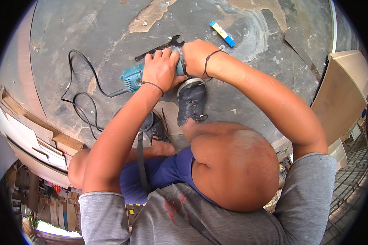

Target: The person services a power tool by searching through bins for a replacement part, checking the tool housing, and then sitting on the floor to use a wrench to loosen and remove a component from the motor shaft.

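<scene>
Gripping the teal power tool [131, 78] at upper centre, left hand [161, 68] and right hand [196, 55] fingers clamp its body.

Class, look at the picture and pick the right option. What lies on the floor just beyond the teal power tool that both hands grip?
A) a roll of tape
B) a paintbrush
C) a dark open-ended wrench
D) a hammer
C: a dark open-ended wrench lies on the floor just past the teal power tool, which the left hand and right hand grip.
</scene>
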A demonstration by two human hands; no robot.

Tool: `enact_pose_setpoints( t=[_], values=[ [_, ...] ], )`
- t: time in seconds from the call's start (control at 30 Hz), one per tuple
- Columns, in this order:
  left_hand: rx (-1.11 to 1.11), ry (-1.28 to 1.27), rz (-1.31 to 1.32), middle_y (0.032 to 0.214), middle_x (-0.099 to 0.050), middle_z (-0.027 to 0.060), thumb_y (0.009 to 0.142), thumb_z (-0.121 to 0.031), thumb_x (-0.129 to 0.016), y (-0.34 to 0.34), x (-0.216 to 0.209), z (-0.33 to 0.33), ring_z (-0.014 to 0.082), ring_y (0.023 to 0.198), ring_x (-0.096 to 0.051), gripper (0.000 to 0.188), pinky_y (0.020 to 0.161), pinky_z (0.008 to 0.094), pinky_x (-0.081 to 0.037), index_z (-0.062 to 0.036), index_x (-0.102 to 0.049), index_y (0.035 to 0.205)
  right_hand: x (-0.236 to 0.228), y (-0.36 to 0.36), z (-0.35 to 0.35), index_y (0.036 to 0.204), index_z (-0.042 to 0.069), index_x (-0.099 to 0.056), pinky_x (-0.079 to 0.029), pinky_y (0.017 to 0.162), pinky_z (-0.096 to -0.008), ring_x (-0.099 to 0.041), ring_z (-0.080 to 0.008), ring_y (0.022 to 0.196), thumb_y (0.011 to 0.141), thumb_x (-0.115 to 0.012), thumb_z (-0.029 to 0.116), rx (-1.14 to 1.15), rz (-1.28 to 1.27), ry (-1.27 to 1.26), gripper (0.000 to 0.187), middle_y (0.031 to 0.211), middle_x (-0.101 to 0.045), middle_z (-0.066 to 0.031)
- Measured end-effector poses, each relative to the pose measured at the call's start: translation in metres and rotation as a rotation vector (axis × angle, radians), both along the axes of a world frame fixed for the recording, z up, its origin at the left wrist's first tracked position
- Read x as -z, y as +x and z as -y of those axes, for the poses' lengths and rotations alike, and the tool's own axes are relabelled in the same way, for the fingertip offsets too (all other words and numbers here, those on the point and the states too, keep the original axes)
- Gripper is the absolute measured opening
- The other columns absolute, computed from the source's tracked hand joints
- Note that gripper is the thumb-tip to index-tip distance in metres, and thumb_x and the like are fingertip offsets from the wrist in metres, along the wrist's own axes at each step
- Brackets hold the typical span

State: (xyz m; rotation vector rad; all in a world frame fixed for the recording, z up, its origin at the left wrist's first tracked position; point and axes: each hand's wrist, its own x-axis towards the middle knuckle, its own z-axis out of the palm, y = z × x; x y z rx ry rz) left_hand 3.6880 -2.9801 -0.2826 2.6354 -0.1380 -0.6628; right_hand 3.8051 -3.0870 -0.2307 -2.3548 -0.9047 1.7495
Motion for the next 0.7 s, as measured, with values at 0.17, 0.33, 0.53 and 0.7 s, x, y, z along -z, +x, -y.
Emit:
enact_pose_setpoints(
  t=[0.17, 0.33, 0.53, 0.7],
  values=[
    [0.005, 0.008, -0.026, 0.1, -0.057, 0.0057, 0.06, -0.048, -0.078, 0.001, -0.001, -0.002, 0.0246, 0.098, -0.055, 0.058, 0.079, 0.04, -0.04, -0.0117, -0.058, 0.101, -0.001, -0.007, 0.002, 0.074, -0.005, -0.067, -0.053, 0.073, -0.0397, -0.066, -0.0364, 0.079, 0.071, -0.06, 0.01, 0.034, 0.071, 0.089, 0.017, 0.081, -0.065, -0.0259],
    [0.032, 0.048, -0.043, 0.101, -0.057, 0.0053, 0.06, -0.05, -0.078, 0.003, -0.001, 0.002, 0.0246, 0.099, -0.055, 0.06, 0.078, 0.0404, -0.04, -0.0119, -0.058, 0.102, 0.012, 0.022, 0.017, 0.069, -0.002, -0.066, -0.051, 0.068, -0.039, -0.066, -0.0318, 0.073, 0.076, -0.053, 0.014, -0.144, -0.341, -0.038, 0.023, 0.076, -0.066, -0.0212],
    [0.021, 0.056, -0.094, 0.106, -0.057, 0.005, 0.061, -0.05, -0.078, 0.004, -0.003, 0.001, 0.0247, 0.102, -0.054, 0.062, 0.08, 0.0421, -0.04, -0.0121, -0.057, 0.106, 0.01, 0.006, 0.014, 0.074, -0.008, -0.067, -0.05, 0.075, -0.0424, -0.065, -0.0383, 0.08, 0.072, -0.053, 0.014, -0.049, -0.147, 0.073, 0.026, 0.079, -0.062, -0.0318],
    [0.028, 0.053, -0.153, 0.11, -0.056, 0.0048, 0.061, -0.048, -0.079, 0.006, -0.004, 0.004, 0.025, 0.104, -0.053, 0.063, 0.081, 0.0438, -0.039, -0.0125, -0.057, 0.109, -0.005, 0.003, 0.014, 0.087, -0.008, -0.067, -0.05, 0.08, -0.0426, -0.063, -0.0413, 0.091, 0.075, -0.053, 0.015, 0.065, -0.14, -0.064, 0.029, 0.092, -0.063, -0.0316]
  ],
)
